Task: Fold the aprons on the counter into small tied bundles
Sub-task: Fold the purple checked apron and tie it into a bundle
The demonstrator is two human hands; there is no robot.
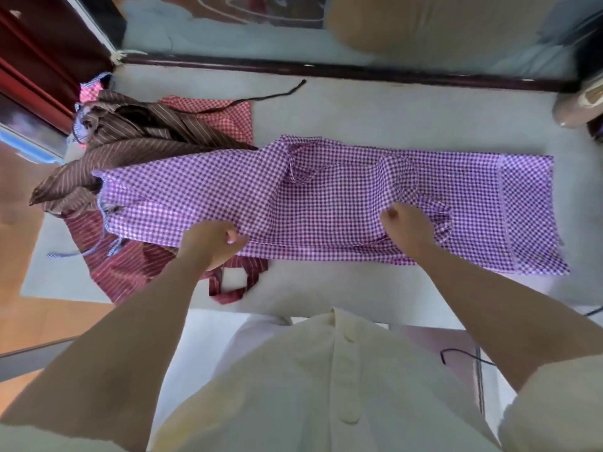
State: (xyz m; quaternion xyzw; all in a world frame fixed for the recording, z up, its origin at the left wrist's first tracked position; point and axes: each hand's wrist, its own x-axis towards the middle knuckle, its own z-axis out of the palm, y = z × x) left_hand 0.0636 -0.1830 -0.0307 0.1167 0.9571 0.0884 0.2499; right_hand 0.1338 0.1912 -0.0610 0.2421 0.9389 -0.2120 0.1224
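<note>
Left hand (208,243), right hand (408,230), perhaps five aprons (326,197)

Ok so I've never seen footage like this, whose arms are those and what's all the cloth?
No machine here: one camera worn on a person's head looks down at their own arms. A purple checked apron lies spread across the pale counter. The left hand and the right hand each grip its fabric on the near side. To the left lie more aprons: a brown striped apron, a red checked apron behind it, and a dark red striped apron nearer the person.
</note>
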